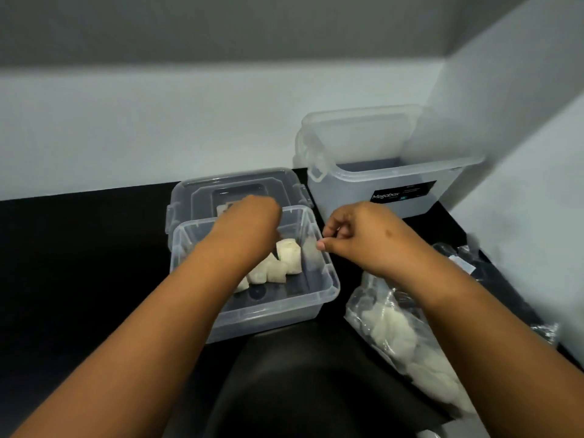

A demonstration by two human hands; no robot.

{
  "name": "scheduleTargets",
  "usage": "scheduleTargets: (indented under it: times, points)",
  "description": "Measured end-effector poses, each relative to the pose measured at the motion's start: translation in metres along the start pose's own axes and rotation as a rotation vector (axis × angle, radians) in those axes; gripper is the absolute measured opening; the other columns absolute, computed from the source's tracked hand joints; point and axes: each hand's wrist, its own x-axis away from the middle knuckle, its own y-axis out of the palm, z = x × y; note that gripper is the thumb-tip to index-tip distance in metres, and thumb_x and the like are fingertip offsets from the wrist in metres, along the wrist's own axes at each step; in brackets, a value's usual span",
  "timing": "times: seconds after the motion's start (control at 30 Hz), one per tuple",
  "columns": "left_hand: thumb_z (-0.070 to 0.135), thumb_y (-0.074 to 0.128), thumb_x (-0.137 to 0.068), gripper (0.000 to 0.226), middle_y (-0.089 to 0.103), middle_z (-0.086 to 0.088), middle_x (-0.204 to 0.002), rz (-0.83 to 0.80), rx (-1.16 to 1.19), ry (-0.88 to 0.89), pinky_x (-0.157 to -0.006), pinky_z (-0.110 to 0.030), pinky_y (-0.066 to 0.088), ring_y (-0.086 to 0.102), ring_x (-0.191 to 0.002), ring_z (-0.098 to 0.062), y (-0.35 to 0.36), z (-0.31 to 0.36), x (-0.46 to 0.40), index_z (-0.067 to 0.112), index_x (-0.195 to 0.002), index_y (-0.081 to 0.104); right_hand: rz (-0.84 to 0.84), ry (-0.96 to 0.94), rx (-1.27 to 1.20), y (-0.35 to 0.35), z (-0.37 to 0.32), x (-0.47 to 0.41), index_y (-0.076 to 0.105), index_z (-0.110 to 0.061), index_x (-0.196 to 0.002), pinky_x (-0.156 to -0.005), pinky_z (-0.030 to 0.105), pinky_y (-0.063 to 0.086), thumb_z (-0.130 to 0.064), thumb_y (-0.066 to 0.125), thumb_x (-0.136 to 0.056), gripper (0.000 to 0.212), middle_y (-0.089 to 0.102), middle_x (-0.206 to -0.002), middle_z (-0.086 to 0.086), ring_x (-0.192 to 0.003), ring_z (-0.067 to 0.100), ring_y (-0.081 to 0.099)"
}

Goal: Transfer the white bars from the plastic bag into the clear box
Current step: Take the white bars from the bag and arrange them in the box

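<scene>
The clear box (328, 290) sits on the black table in front of me, with several white bars (282, 260) lying in its middle. My left hand (252, 222) reaches over the box's far side, fingers curled down. A pale white bar (225, 208) shows at its fingertips. My right hand (357, 235) hovers just right of the box's rim, fingers curled with the thumb pointing left and nothing visible in it. The plastic bag (395, 330) with more white bars lies to the right, under my right forearm.
A clear lid (234, 184) lies flat behind the box. A larger clear tub (395, 188) with a black label stands at the back right, its lid (357, 134) leaning on the wall. Crumpled clear wrappers (464, 260) lie at the table's right edge. White walls close off the back and right.
</scene>
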Motion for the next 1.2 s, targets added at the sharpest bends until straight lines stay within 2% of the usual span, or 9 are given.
scheduleTargets:
  times: [0.17,0.27,0.4,0.5,0.6,0.77,0.87,0.93,1.2]
  points:
    - [0.024,0.054,-0.093,0.015,0.062,-0.011,-0.093,0.215,0.012,0.254,-0.066,-0.036,0.045,0.060,-0.088,-0.032,-0.004,0.075,0.003,0.012,-0.094,0.062,0.004,0.064,0.029,-0.034,0.053,0.025,0.069,-0.024,-0.084,-0.055,0.023,0.039,-0.040,0.072,-0.082,0.016,0.060,-0.064,-0.009,-0.058,0.004,0.055]
    - [0.027,0.050,-0.095,0.016,0.061,-0.005,-0.096,0.297,0.061,0.491,-0.073,-0.038,0.049,0.058,-0.093,-0.027,0.010,0.120,0.013,0.016,-0.097,0.062,-0.010,0.144,0.045,-0.051,0.098,0.043,0.068,-0.025,-0.081,-0.057,0.027,0.048,-0.041,0.067,-0.086,0.017,0.066,-0.067,-0.006,-0.053,0.007,0.061]
    - [0.050,0.051,-0.091,0.043,0.056,0.003,-0.121,0.100,0.027,0.785,-0.091,-0.040,0.048,0.047,-0.115,-0.019,0.046,0.163,0.026,0.022,-0.123,0.056,-0.172,0.222,0.078,-0.057,0.156,0.064,0.068,-0.025,-0.081,-0.067,0.031,0.052,-0.032,0.065,-0.089,0.011,0.068,-0.070,-0.005,-0.057,0.008,0.066]
    - [0.063,0.066,-0.073,0.095,0.027,0.002,-0.155,-0.163,-0.056,0.829,-0.117,-0.034,0.018,0.021,-0.143,-0.016,0.078,0.179,0.032,0.023,-0.149,0.024,-0.320,0.209,0.164,-0.042,0.188,0.070,0.070,-0.028,-0.084,-0.077,0.028,0.051,-0.023,0.061,-0.089,0.012,0.067,-0.081,-0.011,-0.078,0.008,0.064]
    - [0.060,0.073,-0.067,0.121,0.005,0.000,-0.162,-0.245,-0.185,0.777,-0.117,-0.035,-0.007,-0.001,-0.148,-0.015,0.105,0.181,0.032,0.020,-0.153,0.000,-0.456,0.194,0.194,-0.023,0.204,0.073,0.067,-0.029,-0.086,-0.087,0.032,0.053,-0.018,0.055,-0.089,0.017,0.068,-0.091,-0.011,-0.088,0.010,0.063]
    - [0.062,0.065,-0.073,0.102,0.042,-0.005,-0.147,-0.082,-0.307,0.762,-0.117,-0.041,0.011,0.028,-0.140,-0.023,0.126,0.173,0.032,0.013,-0.151,0.021,-0.510,0.159,0.152,-0.008,0.208,0.076,0.067,-0.020,-0.089,-0.082,0.033,0.053,-0.005,0.050,-0.086,0.022,0.067,-0.085,-0.006,-0.088,0.016,0.065]
    - [0.066,0.068,-0.062,0.067,0.067,0.004,-0.105,0.077,-0.235,0.801,-0.098,-0.040,0.043,0.058,-0.105,-0.020,0.136,0.162,0.037,0.023,-0.114,0.064,-0.531,0.118,0.131,-0.002,0.204,0.073,0.068,-0.019,-0.092,-0.075,0.030,0.050,-0.012,0.057,-0.089,0.013,0.068,-0.086,-0.005,-0.087,0.017,0.064]
    - [0.063,0.068,-0.064,0.046,0.062,0.007,-0.092,0.127,-0.168,0.790,-0.087,-0.037,0.047,0.057,-0.092,-0.017,0.147,0.155,0.043,0.029,-0.094,0.066,-0.525,0.079,0.123,0.002,0.199,0.069,0.070,-0.019,-0.095,-0.073,0.027,0.049,-0.020,0.061,-0.090,0.010,0.069,-0.092,-0.003,-0.086,0.015,0.064]
    - [0.058,0.053,-0.077,0.044,0.053,-0.006,-0.138,0.169,0.003,0.632,-0.081,-0.033,0.055,0.062,-0.100,-0.020,0.168,0.143,0.055,0.024,-0.106,0.055,-0.520,0.171,-0.062,0.029,0.183,0.048,0.063,-0.020,-0.108,-0.073,0.037,0.061,-0.017,0.060,-0.093,0.016,0.070,-0.087,0.002,-0.067,0.021,0.071]
